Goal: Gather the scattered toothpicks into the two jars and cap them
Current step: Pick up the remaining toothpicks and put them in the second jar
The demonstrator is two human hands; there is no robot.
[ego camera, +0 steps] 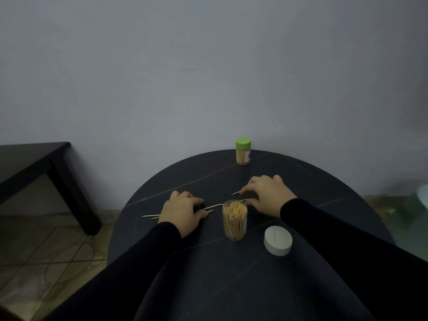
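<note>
An open clear jar (234,220) packed with toothpicks stands upright in the middle of the round dark table (231,286). Its white cap (278,240) lies to the right of it. At the table's far edge stands a second jar (243,151), full of toothpicks and closed with a green cap. A few loose toothpicks (214,206) lie behind and left of the open jar. My left hand (184,210) rests palm down on some of them, fingers curled. My right hand (266,194) pinches the end of one toothpick (235,193) against the table.
A low black table (34,165) stands to the left against the grey wall. Tiled floor shows left of and below the round table. Something pale green sits at the far right edge of the view (422,195).
</note>
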